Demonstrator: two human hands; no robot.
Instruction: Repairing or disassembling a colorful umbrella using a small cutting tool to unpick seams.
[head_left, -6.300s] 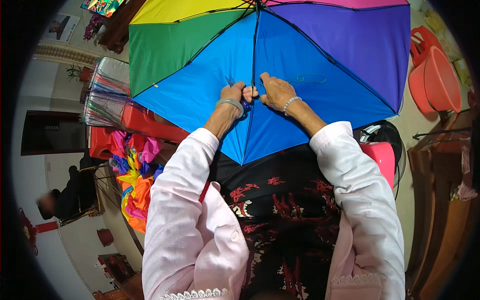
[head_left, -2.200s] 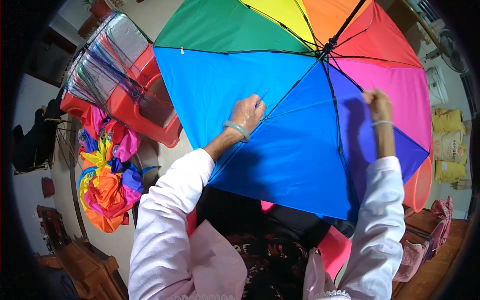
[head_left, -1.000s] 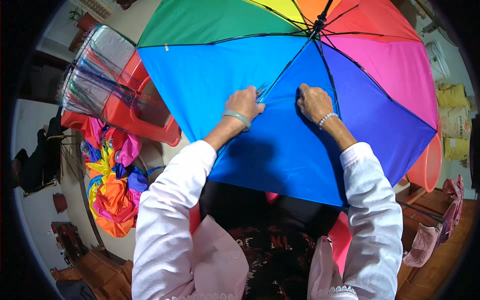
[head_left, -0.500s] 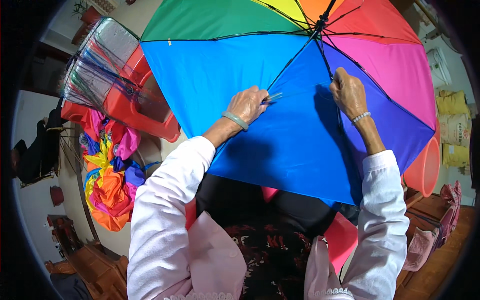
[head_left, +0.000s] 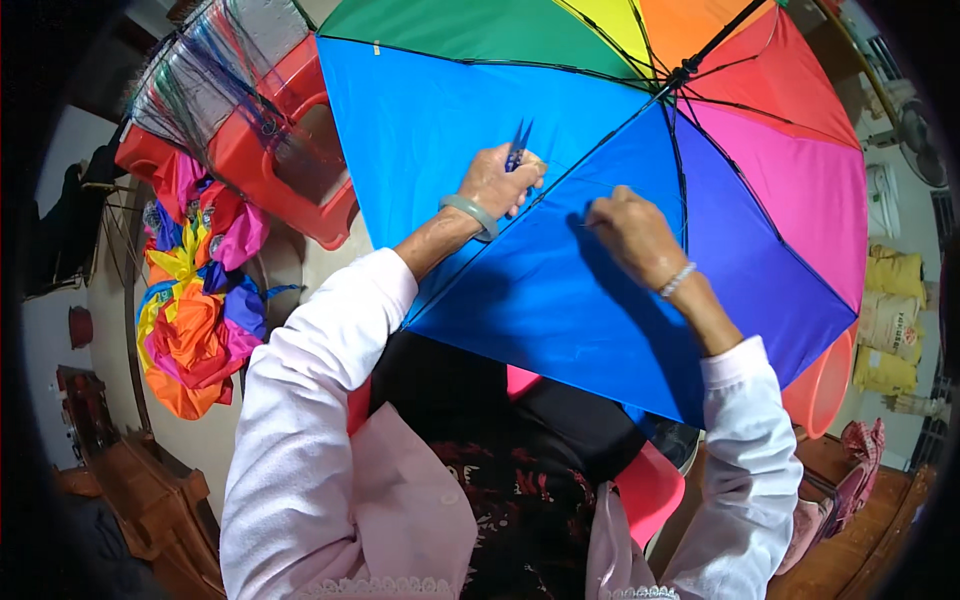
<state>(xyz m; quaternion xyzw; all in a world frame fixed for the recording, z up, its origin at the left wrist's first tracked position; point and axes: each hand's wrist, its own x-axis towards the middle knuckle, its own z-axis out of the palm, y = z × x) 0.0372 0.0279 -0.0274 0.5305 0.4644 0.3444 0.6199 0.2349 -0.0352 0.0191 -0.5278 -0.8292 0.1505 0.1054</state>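
A rainbow-coloured umbrella point(head_left: 520, 290) lies opened over my lap, its inside with the black ribs facing me. My left hand point(head_left: 495, 185) is closed round a small pair of thread snips point(head_left: 518, 148), blades pointing up and away, beside a rib on the light-blue and darker-blue panels. My right hand point(head_left: 637, 240) hovers over the darker-blue panel with fingers pinched together. A fine, faint thread stretches between my hands near the rib; a needle, if any, is too small to make out. The umbrella's black shaft point(head_left: 725, 38) rises toward the upper right.
At left, a red plastic stool point(head_left: 235, 160) carries a pale block point(head_left: 250, 40) draped with many coloured threads. Below it lies a heap of folded colourful umbrella cloth point(head_left: 200, 330). A light-red basin point(head_left: 822, 385) stands at right, with yellow sacks point(head_left: 890, 300) beyond it.
My right hand has come left and down, closer to my left hand. The snips have turned from pointing right to pointing up. The umbrella has shifted slightly right and down in view.
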